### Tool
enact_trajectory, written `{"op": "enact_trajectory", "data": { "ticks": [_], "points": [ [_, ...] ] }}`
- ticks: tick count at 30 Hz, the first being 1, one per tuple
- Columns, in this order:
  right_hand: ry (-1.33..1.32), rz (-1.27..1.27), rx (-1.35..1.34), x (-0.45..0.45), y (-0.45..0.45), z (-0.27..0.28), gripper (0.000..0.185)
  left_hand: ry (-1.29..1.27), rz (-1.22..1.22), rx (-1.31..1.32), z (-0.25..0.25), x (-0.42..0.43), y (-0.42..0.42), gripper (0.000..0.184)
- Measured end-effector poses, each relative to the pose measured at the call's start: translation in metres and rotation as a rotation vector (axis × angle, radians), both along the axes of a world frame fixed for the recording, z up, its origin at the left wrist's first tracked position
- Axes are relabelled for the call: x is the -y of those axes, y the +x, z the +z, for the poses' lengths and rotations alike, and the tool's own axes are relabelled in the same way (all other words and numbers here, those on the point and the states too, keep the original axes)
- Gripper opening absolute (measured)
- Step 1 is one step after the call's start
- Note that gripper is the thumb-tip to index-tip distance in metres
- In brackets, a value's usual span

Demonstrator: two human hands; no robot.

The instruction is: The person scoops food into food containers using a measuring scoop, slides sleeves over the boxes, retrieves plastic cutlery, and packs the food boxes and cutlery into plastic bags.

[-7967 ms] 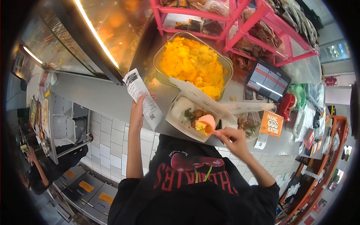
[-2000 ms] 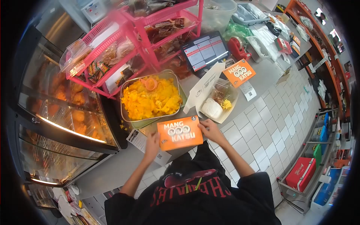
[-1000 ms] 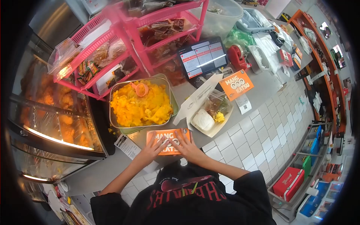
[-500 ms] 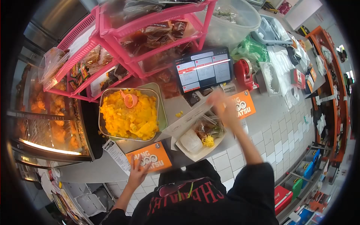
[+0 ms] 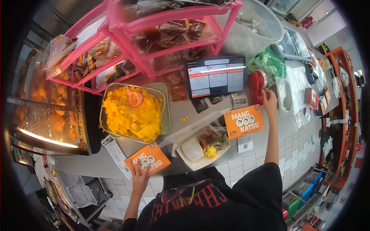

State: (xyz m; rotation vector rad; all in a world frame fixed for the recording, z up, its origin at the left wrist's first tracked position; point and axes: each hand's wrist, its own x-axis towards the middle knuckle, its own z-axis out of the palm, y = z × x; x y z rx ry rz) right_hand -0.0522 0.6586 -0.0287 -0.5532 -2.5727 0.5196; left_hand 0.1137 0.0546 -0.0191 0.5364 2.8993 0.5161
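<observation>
My left hand (image 5: 139,178) rests with spread fingers on the lower edge of an orange printed box (image 5: 154,154) at the counter's front. Farther right, my right hand (image 5: 270,102) is at the front end of a red tape dispenser (image 5: 255,89). Its fingertips are drawn together there; whatever they pinch is too small to make out. Between my arms stands an open white meal box (image 5: 184,158) with a round of rice (image 5: 192,149), yellow pieces (image 5: 210,151), brown food and greens inside. A second orange printed box (image 5: 244,121) lies right of it.
A wire basket (image 5: 166,104) of yellow chunks holds a pink scoop (image 5: 135,97). Behind are pink racks (image 5: 169,52) of sachets and a tablet (image 5: 217,76). A receipt (image 5: 115,156) lies by the left box, a label (image 5: 245,143) by the right one. A heated display (image 5: 50,127) is left.
My right hand has moved right and away from me, from above the second orange box to the tape dispenser. My left hand stays on its box. The view has shifted slightly.
</observation>
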Motion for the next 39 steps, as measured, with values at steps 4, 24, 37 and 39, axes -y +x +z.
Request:
{"op": "enact_trajectory", "data": {
  "ticks": [4, 24, 37, 39],
  "points": [
    [-0.411, -0.075, 0.193, -0.013, 0.001, 0.020, 0.037, 0.028, 0.007, 0.023, 0.000, -0.001, -0.001, 0.055],
    [-0.794, 0.105, 0.001, 0.219, 0.114, 0.122, 0.014, 0.039, -0.055, -0.100, -0.001, 0.003, -0.001, 0.059],
    [-1.391, 0.290, 0.242, 0.464, 0.200, -0.025, 0.019, 0.059, -0.140, -0.330, -0.012, 0.013, -0.001, 0.055],
    [-0.906, 0.291, 0.234, 0.458, 0.202, -0.044, 0.020, 0.088, -0.153, -0.315, -0.007, 0.017, -0.004, 0.055]
  ]
}}
